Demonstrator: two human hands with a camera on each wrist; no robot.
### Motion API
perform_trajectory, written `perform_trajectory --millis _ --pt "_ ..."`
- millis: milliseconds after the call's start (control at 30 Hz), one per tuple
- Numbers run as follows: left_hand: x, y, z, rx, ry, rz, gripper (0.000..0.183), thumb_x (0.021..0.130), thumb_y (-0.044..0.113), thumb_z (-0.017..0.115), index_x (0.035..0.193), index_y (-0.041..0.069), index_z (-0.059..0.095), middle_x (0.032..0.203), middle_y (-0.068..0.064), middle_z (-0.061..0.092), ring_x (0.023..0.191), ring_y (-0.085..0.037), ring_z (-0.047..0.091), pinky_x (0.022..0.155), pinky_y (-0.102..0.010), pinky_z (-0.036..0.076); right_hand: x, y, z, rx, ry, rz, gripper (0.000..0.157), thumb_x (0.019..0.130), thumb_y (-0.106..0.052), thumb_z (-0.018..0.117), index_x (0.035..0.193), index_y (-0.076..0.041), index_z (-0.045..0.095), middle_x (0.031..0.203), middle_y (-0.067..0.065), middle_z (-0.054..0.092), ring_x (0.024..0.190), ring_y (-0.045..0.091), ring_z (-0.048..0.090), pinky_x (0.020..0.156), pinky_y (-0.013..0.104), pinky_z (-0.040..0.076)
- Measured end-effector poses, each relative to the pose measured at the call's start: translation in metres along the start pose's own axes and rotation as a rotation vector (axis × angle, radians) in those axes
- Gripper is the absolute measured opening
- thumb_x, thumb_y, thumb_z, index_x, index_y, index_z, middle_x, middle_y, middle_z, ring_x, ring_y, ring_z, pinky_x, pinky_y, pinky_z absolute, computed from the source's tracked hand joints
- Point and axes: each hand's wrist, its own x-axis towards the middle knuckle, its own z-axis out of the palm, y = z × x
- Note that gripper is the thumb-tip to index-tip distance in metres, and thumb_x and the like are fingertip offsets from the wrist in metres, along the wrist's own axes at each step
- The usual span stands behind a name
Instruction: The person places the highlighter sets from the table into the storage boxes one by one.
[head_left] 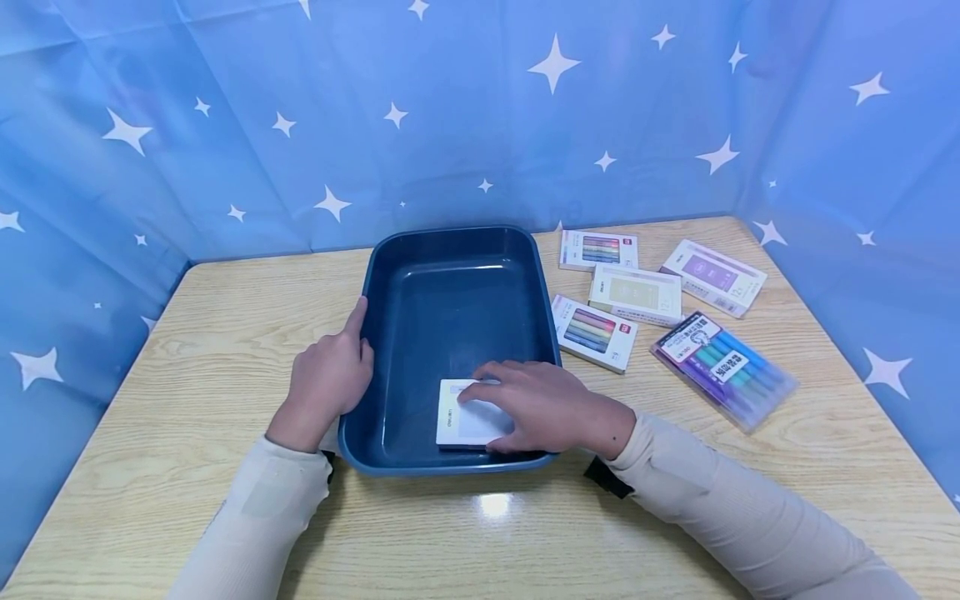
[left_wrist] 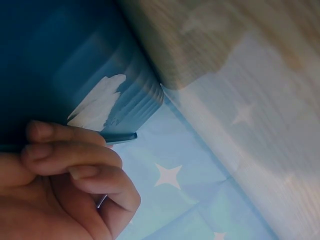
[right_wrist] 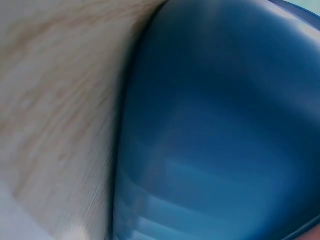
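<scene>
A dark blue plastic bin (head_left: 457, 325) stands on the wooden table in front of me. My left hand (head_left: 327, 379) grips its left rim, the index finger lying along the edge; in the left wrist view the other fingers (left_wrist: 95, 172) curl beside the bin's outer wall. Over the near right corner reaches my right hand (head_left: 543, 408), holding a white box (head_left: 456, 421) inside the bin, low near its floor. Part of the box is hidden under the hand. The right wrist view shows mostly the bin's outer wall (right_wrist: 210, 130).
Right of the bin lie two boxes with coloured-pen pictures (head_left: 600, 250), (head_left: 595, 333), a pale yellow box (head_left: 636, 293), a purple-labelled box (head_left: 714, 277) and a clear case of pens (head_left: 723, 369). A blue star-patterned curtain (head_left: 465, 100) surrounds the table (head_left: 225, 333).
</scene>
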Motion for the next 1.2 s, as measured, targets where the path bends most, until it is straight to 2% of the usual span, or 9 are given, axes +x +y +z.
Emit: perform_trajectory --millis 167,333,600,833,967,1200 --pt "0.0 -0.001 0.0 0.0 0.003 -0.005 0.059 0.095 0.023 0.037 0.149 0.016 0.015 0.047 -0.005 0.043 0.036 -0.018 0.041 0.036 -0.029 0.032 -0.001 -0.001 0.0 -0.013 0.024 -0.006 0.053 0.081 -0.055 0.059 0.129 -0.034 0.051 0.135 -0.003 0.048 0.118 0.017 0.05 0.093 0.04 0.046" --pt "0.0 -0.001 0.001 -0.004 0.002 -0.006 0.059 0.095 0.023 0.036 0.149 0.017 0.014 0.047 -0.005 0.043 0.036 -0.019 0.042 0.036 -0.03 0.032 -0.003 0.0 0.0 -0.036 0.101 -0.039 0.044 0.087 -0.052 0.051 0.125 -0.031 0.055 0.131 -0.005 0.05 0.115 0.013 0.05 0.096 0.036 0.045" --pt "0.002 0.001 0.004 -0.001 -0.002 -0.004 0.059 0.095 0.025 0.036 0.149 0.019 0.013 0.047 -0.004 0.044 0.035 -0.019 0.042 0.036 -0.03 0.032 -0.012 0.005 -0.002 -0.045 0.183 -0.12 0.038 0.092 -0.046 0.045 0.122 -0.027 0.058 0.13 -0.003 0.051 0.117 0.013 0.048 0.099 0.035 0.042" --pt "0.002 0.001 0.003 0.002 0.001 0.0 0.059 0.095 0.024 0.036 0.149 0.019 0.013 0.046 -0.004 0.043 0.035 -0.018 0.041 0.035 -0.03 0.032 -0.032 0.011 -0.012 -0.012 0.267 -0.199 0.039 0.092 -0.046 0.048 0.123 -0.026 0.057 0.133 -0.002 0.048 0.123 0.015 0.043 0.101 0.039 0.04" --pt "0.001 0.001 0.002 0.001 0.0 0.003 0.059 0.095 0.024 0.036 0.149 0.019 0.013 0.046 -0.004 0.043 0.035 -0.018 0.041 0.035 -0.029 0.031 -0.044 0.014 -0.019 -0.037 0.326 -0.18 0.039 0.091 -0.046 0.05 0.125 -0.029 0.055 0.136 -0.003 0.046 0.127 0.015 0.04 0.102 0.04 0.039" --pt "0.0 -0.001 0.003 -0.002 -0.002 -0.004 0.059 0.095 0.024 0.036 0.149 0.019 0.012 0.046 -0.004 0.043 0.035 -0.018 0.041 0.035 -0.029 0.031 -0.058 0.022 -0.027 -0.056 0.351 -0.121 0.04 0.092 -0.043 0.049 0.128 -0.03 0.053 0.138 -0.004 0.042 0.129 0.016 0.037 0.105 0.045 0.034"
